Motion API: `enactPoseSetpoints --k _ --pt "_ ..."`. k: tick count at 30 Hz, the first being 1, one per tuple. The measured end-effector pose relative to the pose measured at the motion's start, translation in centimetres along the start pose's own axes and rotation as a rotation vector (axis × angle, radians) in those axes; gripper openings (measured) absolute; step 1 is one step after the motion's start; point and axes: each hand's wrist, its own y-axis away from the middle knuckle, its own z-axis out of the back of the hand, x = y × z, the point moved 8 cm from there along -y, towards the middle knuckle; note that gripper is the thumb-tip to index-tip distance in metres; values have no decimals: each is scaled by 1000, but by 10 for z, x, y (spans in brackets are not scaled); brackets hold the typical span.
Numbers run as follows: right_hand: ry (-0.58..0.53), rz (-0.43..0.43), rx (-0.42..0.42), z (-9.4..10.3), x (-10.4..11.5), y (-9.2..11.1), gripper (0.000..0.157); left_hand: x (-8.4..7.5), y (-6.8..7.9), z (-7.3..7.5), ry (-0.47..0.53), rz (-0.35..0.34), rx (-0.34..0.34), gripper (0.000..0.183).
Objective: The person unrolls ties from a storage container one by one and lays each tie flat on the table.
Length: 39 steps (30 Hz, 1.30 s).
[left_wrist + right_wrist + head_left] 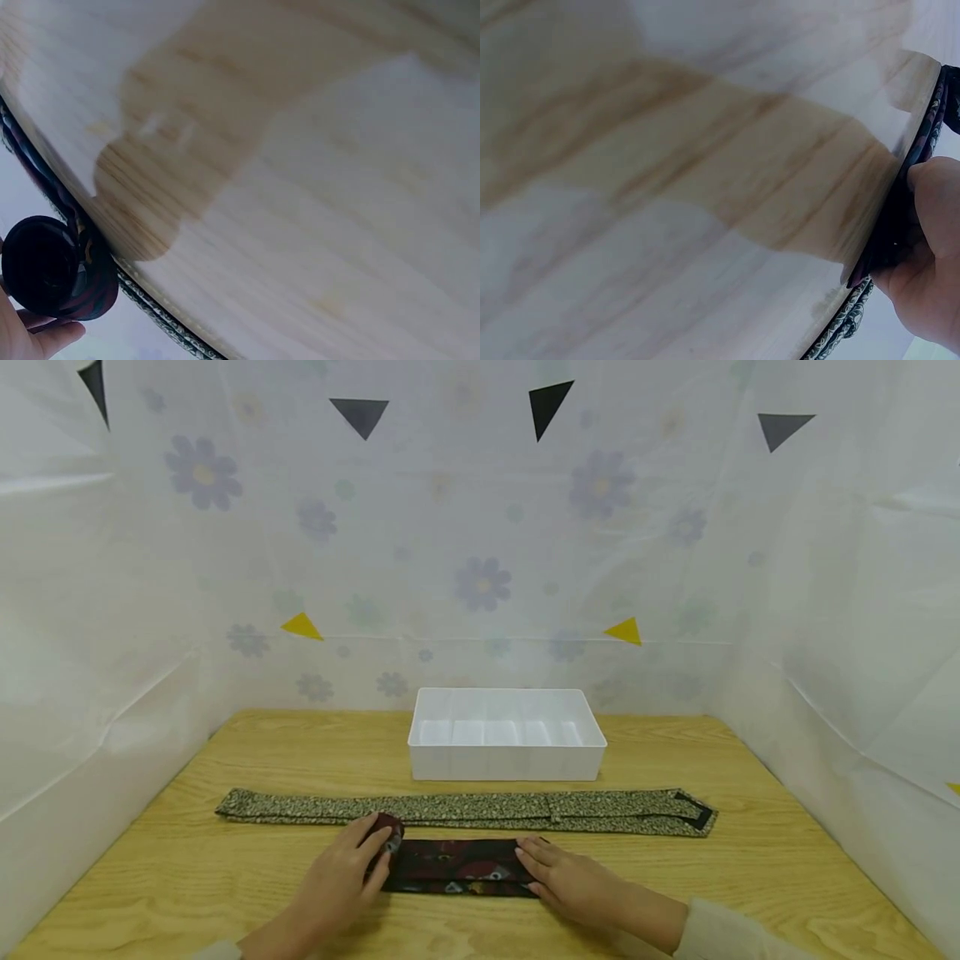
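A dark necktie (457, 866) with red and grey motifs lies folded lengthwise on the table, its left part wound into a roll. My left hand (330, 877) holds this roll between thumb and fingers. Seen from the left wrist, the tie roll (97, 281) stands on edge with a dark hollow centre, and part of the left hand (30, 334) shows below it. On the tie's right end my right hand (573, 878) rests with fingers extended. In the right wrist view that hand (937, 247) is against the dark cloth; its fingertips are partly hidden.
Behind the dark tie, a green-patterned necktie (480, 811) stretches across the wooden table (187, 868), folded double. A white box (506, 762) with several compartments stands farther back. White patterned sheets (480, 527) enclose the back and sides.
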Motion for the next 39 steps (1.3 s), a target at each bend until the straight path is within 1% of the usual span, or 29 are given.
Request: enactPoseSetpoints --k 4,8,18,23,29,34,39 --pt "3 1 -3 0 1 0 45 3 1 1 -18 8 -29 33" --pt "-1 -13 9 0 1 -1 45 5 2 2 -31 14 -43 37" --pt "16 -3 -9 1 2 0 45 10 2 4 -17 52 -7 33" --pt "15 9 8 -2 2 1 45 14 7 6 -37 60 -23 33" --pt "18 10 0 -1 2 0 44 17 8 9 -67 64 -36 32" --pt "31 5 0 1 3 0 44 18 8 12 -60 61 -38 29" --pt "31 3 -6 2 3 1 45 18 7 13 -58 43 -36 30"
